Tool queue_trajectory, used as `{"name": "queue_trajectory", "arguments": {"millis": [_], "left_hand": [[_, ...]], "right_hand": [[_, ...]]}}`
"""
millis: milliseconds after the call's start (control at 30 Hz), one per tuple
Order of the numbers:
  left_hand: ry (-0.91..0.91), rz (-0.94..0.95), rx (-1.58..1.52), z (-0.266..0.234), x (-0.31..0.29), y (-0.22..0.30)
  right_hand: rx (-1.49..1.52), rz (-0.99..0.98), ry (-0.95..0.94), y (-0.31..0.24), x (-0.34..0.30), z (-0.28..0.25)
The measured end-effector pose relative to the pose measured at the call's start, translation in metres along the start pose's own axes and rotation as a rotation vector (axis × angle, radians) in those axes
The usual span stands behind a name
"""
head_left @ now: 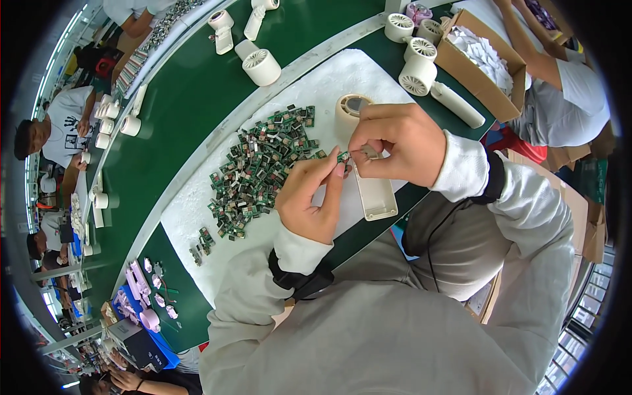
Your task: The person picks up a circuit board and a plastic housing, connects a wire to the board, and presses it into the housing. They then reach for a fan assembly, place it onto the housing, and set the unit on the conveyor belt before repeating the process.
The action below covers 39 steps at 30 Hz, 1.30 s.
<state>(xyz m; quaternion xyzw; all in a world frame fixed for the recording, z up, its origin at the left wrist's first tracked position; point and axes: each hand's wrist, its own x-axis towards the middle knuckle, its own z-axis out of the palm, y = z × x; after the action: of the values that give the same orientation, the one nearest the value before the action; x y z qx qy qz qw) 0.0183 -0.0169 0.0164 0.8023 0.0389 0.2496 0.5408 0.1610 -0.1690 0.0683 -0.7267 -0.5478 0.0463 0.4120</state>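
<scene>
My left hand [309, 201] pinches a small green circuit board [343, 157] between thumb and forefinger. Close against it, my right hand [398, 145] is closed in a pinch; what its fingertips hold is too small to make out. Under my hands lies a cream-white handheld fan, its round head [349, 117] beyond my right hand and its hollow, opened handle [377, 201] nearer to me. My right hand hides the part between them. Left of my hands, a heap of small green circuit boards [260, 164] spreads over a white foam sheet [191, 227].
White fan bodies [261, 67] stand on the green belt [178, 99] beyond a pale rail. More fans [419, 66] and a carton of white pieces [484, 59] sit at the right, near a co-worker's arm. Lilac parts [138, 283] lie at the lower left. Other people line the belt's far side.
</scene>
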Motion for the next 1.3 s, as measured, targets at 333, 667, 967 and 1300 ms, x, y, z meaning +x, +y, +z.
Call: {"name": "queue_trajectory", "arguments": {"millis": [333, 667, 967, 1300], "left_hand": [[0.115, 0.177, 0.215, 0.008, 0.006, 0.005], [0.090, 0.281, 0.456, -0.001, 0.005, -0.004], [-0.036, 0.371, 0.615, 0.006, -0.007, -0.026], [-0.009, 0.328, 0.519, 0.015, -0.007, -0.026]], "right_hand": [[0.095, 0.323, 0.131, -0.025, -0.001, 0.013], [0.219, 0.398, 0.200, 0.019, 0.007, -0.024], [0.516, 0.759, 0.409, 0.090, 0.085, -0.055], [-0.039, 0.396, 0.741, 0.175, 0.236, -0.079]]}}
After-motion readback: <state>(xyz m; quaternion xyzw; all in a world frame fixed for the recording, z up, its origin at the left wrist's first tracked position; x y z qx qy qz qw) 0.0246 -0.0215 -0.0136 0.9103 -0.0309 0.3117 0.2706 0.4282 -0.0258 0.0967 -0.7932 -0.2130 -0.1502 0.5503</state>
